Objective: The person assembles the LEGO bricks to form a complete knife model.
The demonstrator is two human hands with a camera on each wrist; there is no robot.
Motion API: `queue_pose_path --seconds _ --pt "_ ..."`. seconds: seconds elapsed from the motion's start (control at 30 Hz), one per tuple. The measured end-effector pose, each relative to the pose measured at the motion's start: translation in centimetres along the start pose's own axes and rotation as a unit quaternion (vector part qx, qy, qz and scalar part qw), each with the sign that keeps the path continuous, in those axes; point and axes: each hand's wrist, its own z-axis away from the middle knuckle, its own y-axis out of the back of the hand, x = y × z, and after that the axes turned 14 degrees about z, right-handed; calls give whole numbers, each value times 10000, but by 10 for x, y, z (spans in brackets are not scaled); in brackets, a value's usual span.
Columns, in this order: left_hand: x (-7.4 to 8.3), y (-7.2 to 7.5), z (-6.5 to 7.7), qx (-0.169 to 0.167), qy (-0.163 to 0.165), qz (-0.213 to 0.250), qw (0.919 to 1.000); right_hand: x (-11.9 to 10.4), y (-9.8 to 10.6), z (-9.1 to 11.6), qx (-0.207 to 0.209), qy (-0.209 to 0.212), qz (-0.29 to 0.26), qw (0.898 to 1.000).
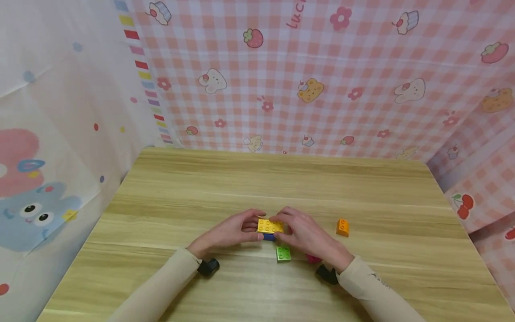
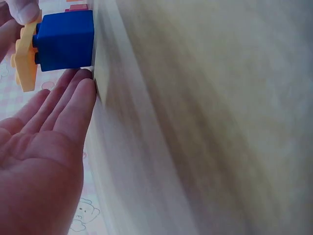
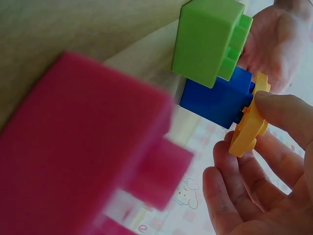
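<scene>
A thin yellow building brick [image 1: 267,225] lies over the studs of a blue brick [image 2: 66,40] that stands on the table. In the left wrist view the yellow piece looks tilted against those studs. My right hand [image 1: 305,230] pinches the yellow brick at its right end, the thumb on the near side, as the right wrist view also shows. Beside the blue brick is my left hand [image 1: 233,229], its fingers [image 2: 73,115] extended and holding nothing. Whether they touch the brick I cannot tell.
A green brick [image 1: 283,254] sits just in front of the blue one. The pink brick [image 3: 88,142] is partly hidden under my right wrist. Farther right stands an orange brick [image 1: 343,227]. Patterned cloth [image 1: 281,67] hangs behind the wooden table [image 1: 241,179].
</scene>
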Motion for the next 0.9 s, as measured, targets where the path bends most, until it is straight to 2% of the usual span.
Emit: queue_pose_path --seconds 0.27,0.67,0.9 --pt "0 0 2 233 -277 -936 9949 1 -2 -1 -41 63 -71 9999" --pt "1 -6 3 420 -260 -977 9940 0 -7 1 -82 28 -66 9999" --pt "0 -8 3 563 -272 -1288 9897 2 -5 4 -41 -156 2 9999"
